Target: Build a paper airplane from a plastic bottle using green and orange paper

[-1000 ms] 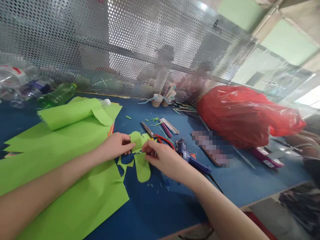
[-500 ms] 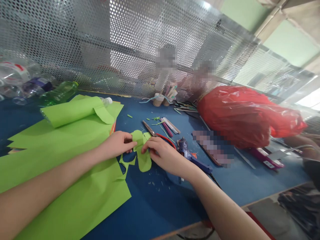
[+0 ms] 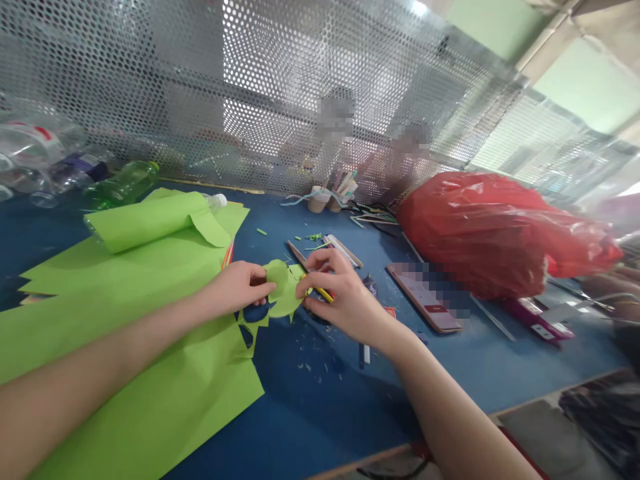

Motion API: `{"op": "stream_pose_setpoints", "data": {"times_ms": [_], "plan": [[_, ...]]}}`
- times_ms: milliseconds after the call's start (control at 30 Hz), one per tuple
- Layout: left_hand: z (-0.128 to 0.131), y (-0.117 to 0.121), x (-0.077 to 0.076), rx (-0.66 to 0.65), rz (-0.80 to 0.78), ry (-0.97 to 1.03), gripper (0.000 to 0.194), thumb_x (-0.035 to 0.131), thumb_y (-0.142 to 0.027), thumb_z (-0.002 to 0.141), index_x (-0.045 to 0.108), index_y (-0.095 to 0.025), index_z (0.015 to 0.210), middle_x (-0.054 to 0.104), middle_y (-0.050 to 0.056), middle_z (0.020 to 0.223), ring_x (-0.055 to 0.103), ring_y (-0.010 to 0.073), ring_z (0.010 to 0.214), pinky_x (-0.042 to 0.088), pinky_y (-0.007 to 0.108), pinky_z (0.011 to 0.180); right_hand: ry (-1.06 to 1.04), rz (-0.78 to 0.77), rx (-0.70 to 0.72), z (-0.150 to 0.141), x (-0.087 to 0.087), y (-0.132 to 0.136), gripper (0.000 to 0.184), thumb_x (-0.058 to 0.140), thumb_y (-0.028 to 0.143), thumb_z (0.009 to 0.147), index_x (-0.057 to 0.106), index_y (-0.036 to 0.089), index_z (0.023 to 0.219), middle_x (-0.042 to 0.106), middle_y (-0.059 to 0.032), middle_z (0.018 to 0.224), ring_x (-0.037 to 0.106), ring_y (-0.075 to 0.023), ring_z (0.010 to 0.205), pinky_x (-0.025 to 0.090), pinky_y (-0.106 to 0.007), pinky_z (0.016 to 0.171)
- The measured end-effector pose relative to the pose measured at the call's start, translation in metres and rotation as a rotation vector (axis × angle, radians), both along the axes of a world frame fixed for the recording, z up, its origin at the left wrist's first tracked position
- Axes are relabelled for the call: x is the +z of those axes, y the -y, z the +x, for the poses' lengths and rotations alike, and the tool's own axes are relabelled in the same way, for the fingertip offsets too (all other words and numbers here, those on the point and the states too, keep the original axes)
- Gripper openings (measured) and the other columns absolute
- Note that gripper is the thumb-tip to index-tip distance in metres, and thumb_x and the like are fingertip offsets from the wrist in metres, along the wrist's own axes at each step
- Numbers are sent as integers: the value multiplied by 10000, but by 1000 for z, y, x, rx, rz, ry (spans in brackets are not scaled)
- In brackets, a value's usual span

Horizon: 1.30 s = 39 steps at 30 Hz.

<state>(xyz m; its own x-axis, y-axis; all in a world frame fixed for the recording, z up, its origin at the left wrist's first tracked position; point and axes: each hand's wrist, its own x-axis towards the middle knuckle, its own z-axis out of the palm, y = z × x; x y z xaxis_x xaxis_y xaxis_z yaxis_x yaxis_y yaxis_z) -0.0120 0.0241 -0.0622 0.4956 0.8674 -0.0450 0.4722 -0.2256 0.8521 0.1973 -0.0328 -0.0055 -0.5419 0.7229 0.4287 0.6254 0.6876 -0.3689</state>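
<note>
My left hand (image 3: 239,287) and my right hand (image 3: 336,293) both pinch a small rounded cutout of green paper (image 3: 283,293) just above the blue table (image 3: 320,407). The left fingers hold its left edge, the right fingers its right edge. A thin yellow stick (image 3: 323,294) also lies under my right fingers. Large green paper sheets (image 3: 125,333) with cut-out notches lie below and left of my left hand.
Scissors (image 3: 297,253), sticks and straws (image 3: 343,250) lie behind my hands, a phone (image 3: 425,297) to the right. A red plastic bag (image 3: 495,230) fills the right side. Plastic bottles (image 3: 120,187) lie at back left. A perforated metal screen (image 3: 250,87) walls the table's far edge.
The long green leaf piece is now folded or turned into a rounder shape between my hands. My right hand has lifted and shifted slightly to the right, over the glue gun.
</note>
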Motion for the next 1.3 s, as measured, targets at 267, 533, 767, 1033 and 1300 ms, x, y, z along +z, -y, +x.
{"op": "stream_pose_setpoints", "data": {"times_ms": [267, 533, 767, 1033, 1300], "plan": [[0, 1, 3, 7, 0, -17, 232, 558, -388, 747, 570, -200, 610, 676, 9, 589, 625, 173, 562, 463, 272, 564, -25, -171, -68, 1, 1, 1, 123, 601, 85, 784, 554, 195, 813, 587, 34, 752, 559, -110, 678, 430, -210, 651], [-1, 1, 2, 4, 23, -13, 239, 561, -389, 747, 572, -197, 605, 663, 7, 573, 608, 170, 541, 449, 272, 534, 118, -111, -28, -5, -19, -4, 297, 550, -60, 669, 573, 202, 806, 624, 5, 799, 568, -153, 789, 423, -233, 708], [0, 0, 1, -8, 13, 10, 237, 553, -384, 758, 592, -188, 631, 657, 14, 574, 614, 161, 537, 466, 265, 528, 109, -61, -74, -9, -28, -4, 229, 580, -7, 719, 559, 212, 781, 654, -16, 805, 575, -175, 789, 431, -258, 715], [-1, -1, -1, -12, 20, 23, 230, 580, -378, 746, 592, -183, 624, 651, 11, 561, 604, 155, 523, 454, 261, 518, 136, -69, -43, -9, -27, -3, 277, 548, -61, 685, 526, 208, 748, 692, -27, 867, 609, -177, 852, 452, -259, 753], [-1, -2, -2, -45, -15, 57, 165, 610, -332, 697, 645, -173, 721, 675, 14, 611, 630, 166, 583, 461, 258, 550, 192, 37, -35, -6, -26, -2, 220, 540, 39, 816, 618, 209, 933, 697, -50, 880, 615, -189, 846, 455, -271, 753]]}}
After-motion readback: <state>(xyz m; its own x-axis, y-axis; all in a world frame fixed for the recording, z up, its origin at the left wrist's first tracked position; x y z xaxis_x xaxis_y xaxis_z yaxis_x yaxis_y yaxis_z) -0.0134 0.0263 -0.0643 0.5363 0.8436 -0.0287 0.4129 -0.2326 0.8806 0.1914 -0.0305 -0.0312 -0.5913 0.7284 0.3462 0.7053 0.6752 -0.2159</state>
